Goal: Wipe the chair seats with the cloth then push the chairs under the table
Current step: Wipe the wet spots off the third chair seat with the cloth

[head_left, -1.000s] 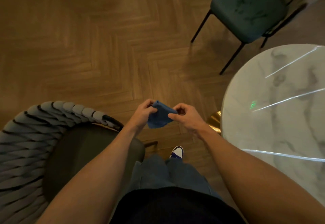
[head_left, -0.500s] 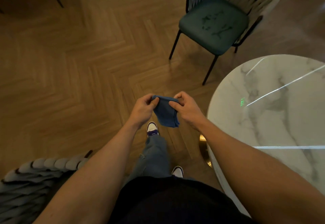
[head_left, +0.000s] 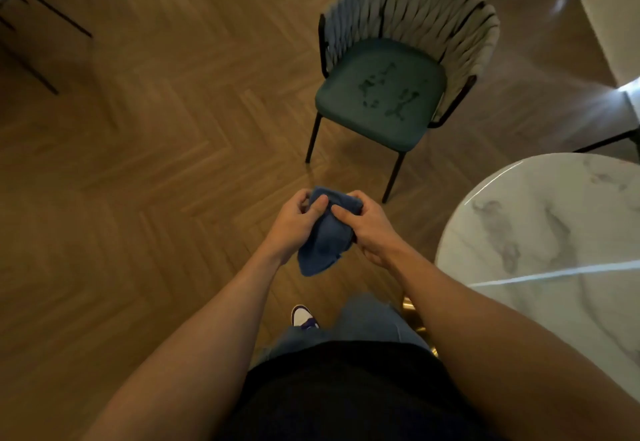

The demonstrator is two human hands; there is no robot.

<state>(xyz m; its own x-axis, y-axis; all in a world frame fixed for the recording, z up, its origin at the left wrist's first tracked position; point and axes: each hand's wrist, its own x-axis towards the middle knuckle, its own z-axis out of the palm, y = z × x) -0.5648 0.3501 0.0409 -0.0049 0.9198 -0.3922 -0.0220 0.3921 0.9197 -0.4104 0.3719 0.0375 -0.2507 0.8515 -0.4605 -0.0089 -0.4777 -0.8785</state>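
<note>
Wooden herringbone floor (head_left: 145, 170) spreads out below me, dim and brown. My left hand (head_left: 294, 226) and my right hand (head_left: 367, 229) meet in front of my body, both closed around the blue cloth (head_left: 322, 243). My thumbs press into its upper part, and the rest hangs bunched between my wrists, its lower corner loose above the floor.

Ahead of me stands the chair (head_left: 388, 94), well apart from my hands. Its green seat faces me and carries dark wet-looking marks near the middle, and a pale woven back curves around the far side. Thin black legs hold it up. It sits out on the open floor, beside the counter (head_left: 554, 233) rather than under it.

That counter is round with a white marbled top, off to my right, near my right forearm. Below my hands I see my jeans and one white and purple shoe (head_left: 304, 317). Thin black legs of another chair (head_left: 38, 35) show at the far left edge.
</note>
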